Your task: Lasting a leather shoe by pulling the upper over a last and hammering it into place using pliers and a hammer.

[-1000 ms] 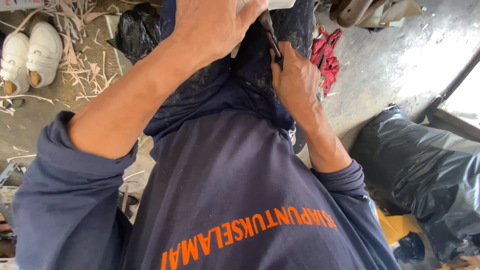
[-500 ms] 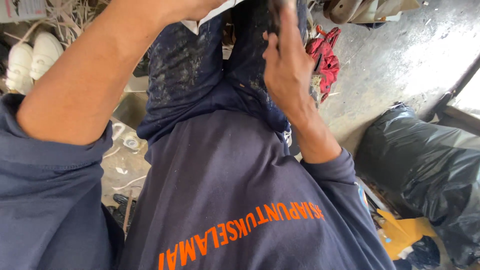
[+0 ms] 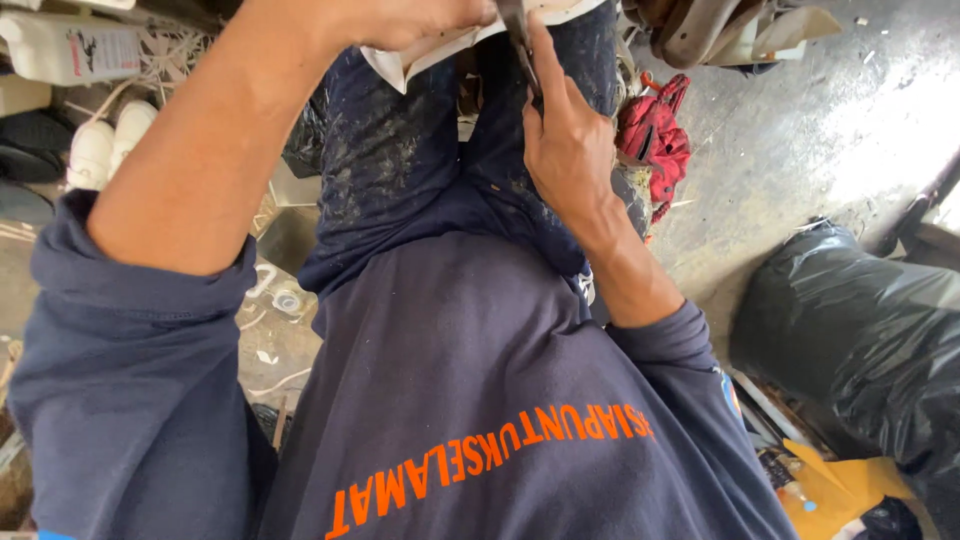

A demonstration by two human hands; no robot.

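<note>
The concrete floor (image 3: 800, 150) is the biggest surface, and its barest stretch lies toward two o'clock, grey and brightly lit. A black plastic bag (image 3: 850, 330) bulks at four o'clock and closes that side, with a yellow scrap (image 3: 830, 490) just below it. Across the lower half spreads the person's dark blue shirt (image 3: 480, 400) with orange lettering, and the paint-flecked dark trousers (image 3: 420, 170) run up from it to twelve o'clock. Toward ten o'clock the floor is crowded: a white plastic jug (image 3: 70, 45), a pair of white shoes (image 3: 105, 145) and pale strips of scrap lie close together, leaving little free ground there. A red cloth bundle (image 3: 652, 140) sits at one o'clock, just beside the right knee.

The left forearm comes in from eight o'clock, sleeve pushed up past the elbow, and rises steeply to the top edge. The left hand (image 3: 400, 15) is closed over a flat white piece (image 3: 430, 50), whose corner shows under the hand, above the thighs at twelve o'clock. The right forearm rises from five o'clock, wrist straight. The right hand (image 3: 565, 140) pinches a thin dark tool (image 3: 515, 30), index finger stretched along it, its top at the white piece's edge; the tip is cut off by the frame.
</note>
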